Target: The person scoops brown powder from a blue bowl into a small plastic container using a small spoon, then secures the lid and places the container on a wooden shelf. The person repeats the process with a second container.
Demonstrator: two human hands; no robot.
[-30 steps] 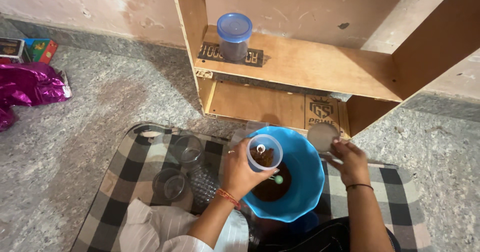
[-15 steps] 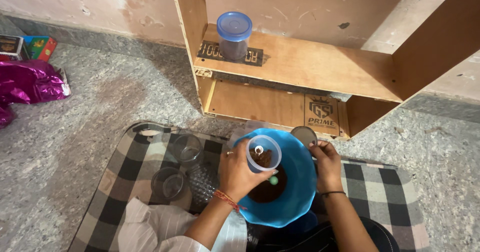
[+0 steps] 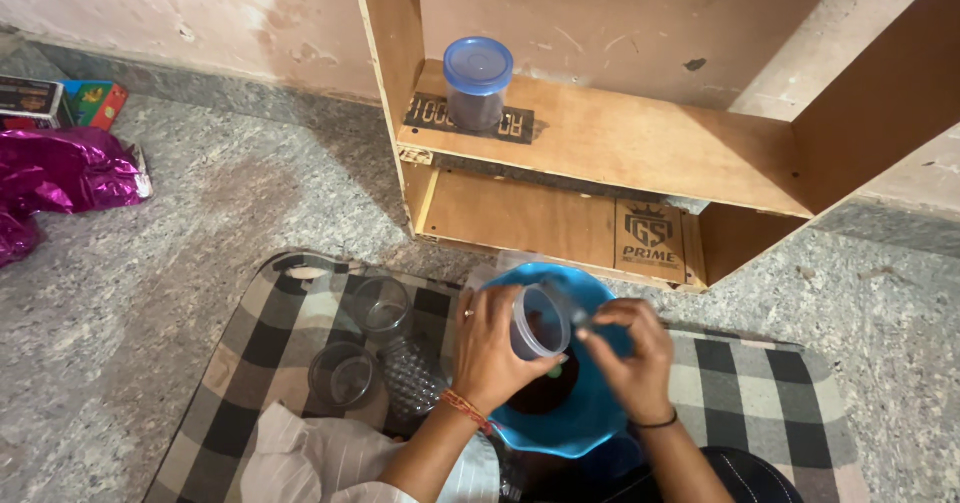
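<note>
A small clear plastic jar (image 3: pixel 538 321) is held tilted over a blue plastic tub (image 3: pixel 585 418), its open mouth turned toward the person's right. The left hand (image 3: pixel 492 348) is wrapped around the jar from the left side, fingers curled over its wall and thumb underneath, the wrist bent so the forearm runs up from the lower edge of the view; a red thread band sits at that wrist. The right hand (image 3: pixel 628 355) comes in from the other side, fingers bunched together and pinched at the jar's mouth. It seems to grip a round lid (image 3: pixel 577 315), seen only as a blur, so what exactly it holds cannot be told for sure. A thin dark band circles the right wrist.

Below both hands the tub holds a dark brown mass at its bottom, and a small green knob (image 3: pixel 554 371) shows just under the jar. The tub stands on a black and grey checked cloth (image 3: pixel 760 403) spread on the speckled stone floor (image 3: pixel 150 283).

Left of the left hand, on the cloth, stand two more clear jars (image 3: pixel 382 306), open and empty, one nearer the person (image 3: pixel 342 375). Beyond the hands is a wooden shelf unit (image 3: pixel 640 143), and on its upper board a jar with a blue lid (image 3: pixel 477 83) and dark contents. Far to the left lies a shiny magenta bag (image 3: pixel 60 178).
</note>
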